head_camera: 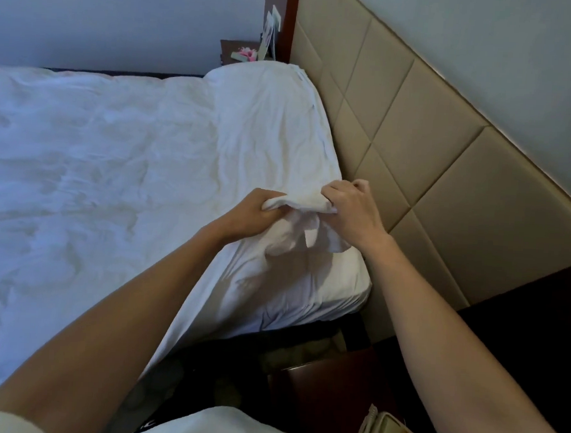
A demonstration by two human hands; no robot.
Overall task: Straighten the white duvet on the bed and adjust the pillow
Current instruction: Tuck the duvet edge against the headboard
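Fingers of both hands curl tight into white cloth at mid-frame: the left hand [251, 211] bunches a fold, and the right hand [350, 208] pinches the same edge just beside it. White duvet [81, 172] fills the left of the frame, rumpled. Pillow [269, 116] lies along the tan headboard [413, 150], upper centre. Dark nightstand [321, 393] sits at the bottom.
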